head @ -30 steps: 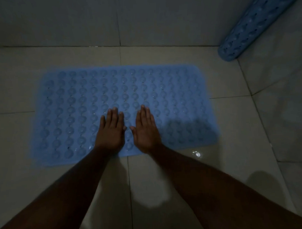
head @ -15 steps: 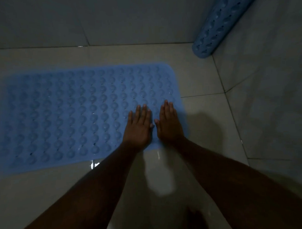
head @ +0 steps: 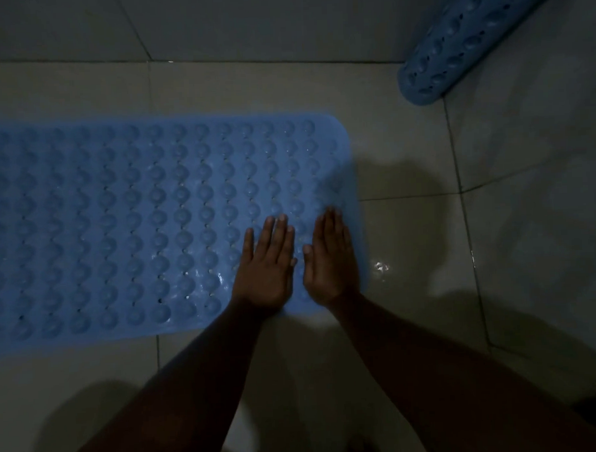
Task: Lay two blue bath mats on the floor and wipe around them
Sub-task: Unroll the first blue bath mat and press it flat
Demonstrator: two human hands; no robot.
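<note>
A blue bath mat with rows of round bumps lies flat on the pale tiled floor, its left end cut off by the frame. My left hand rests palm down on the mat near its right front corner, fingers straight and close together. My right hand lies flat beside it, at the mat's right edge. Neither hand holds anything. A second blue bath mat, rolled into a tube, leans in the far right corner against the wall.
The tiled floor looks wet, with a glint of water right of my right hand. Walls close the space at the back and the right. The room is dim.
Both hands have slid to the right along the mat's front part, from its middle to its right end. The view has shifted right with them.
</note>
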